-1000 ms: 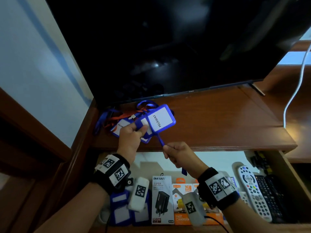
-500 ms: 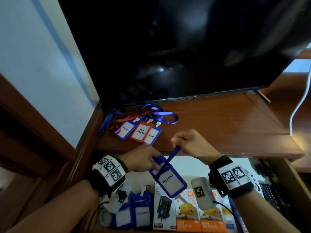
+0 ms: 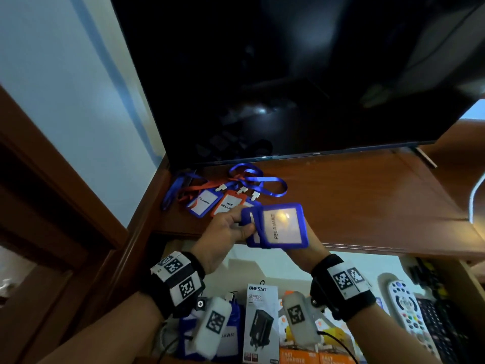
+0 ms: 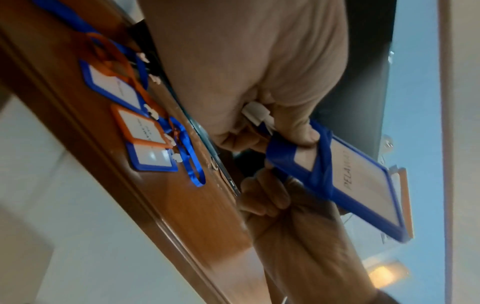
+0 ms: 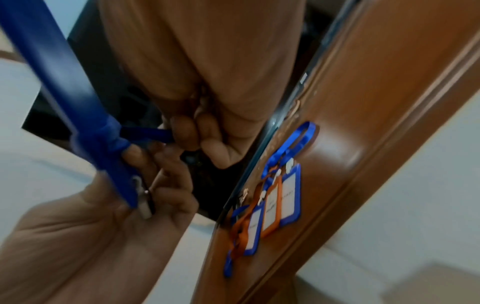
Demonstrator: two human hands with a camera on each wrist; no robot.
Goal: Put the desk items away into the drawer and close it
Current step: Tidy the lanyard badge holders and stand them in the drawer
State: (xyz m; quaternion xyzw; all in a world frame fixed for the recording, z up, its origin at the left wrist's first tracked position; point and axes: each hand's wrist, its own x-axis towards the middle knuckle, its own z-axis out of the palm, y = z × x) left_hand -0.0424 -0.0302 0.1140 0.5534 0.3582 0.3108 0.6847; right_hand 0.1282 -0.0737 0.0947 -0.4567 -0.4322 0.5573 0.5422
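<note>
A blue badge holder [image 3: 280,227] marked PELAWAT is held over the desk's front edge, its blue lanyard strap [image 4: 322,156] wound round it. My left hand [image 3: 244,222] grips its clip end, thumb [image 4: 298,131] on the strap. My right hand [image 5: 192,139] is mostly hidden behind the holder in the head view; in the right wrist view it pinches the strap's loose end [image 5: 148,133]. Three more badges lie on the desk [image 3: 354,200]: a blue one [image 3: 202,203], an orange one [image 3: 228,206] and a blue one [image 4: 153,158]. The open drawer [image 3: 278,266] is below.
A large dark TV [image 3: 288,74] stands at the back of the desk. The drawer holds a charger box [image 3: 259,321], orange boxes, blue badge holders and remote controls [image 3: 406,311]. A white cable [image 3: 475,198] hangs at the right. A wall closes the left side.
The badge holder has risen from over the drawer to desk-edge height and turned face up. The strap, stretched out before, is now wound round it, and my right hand has moved behind it.
</note>
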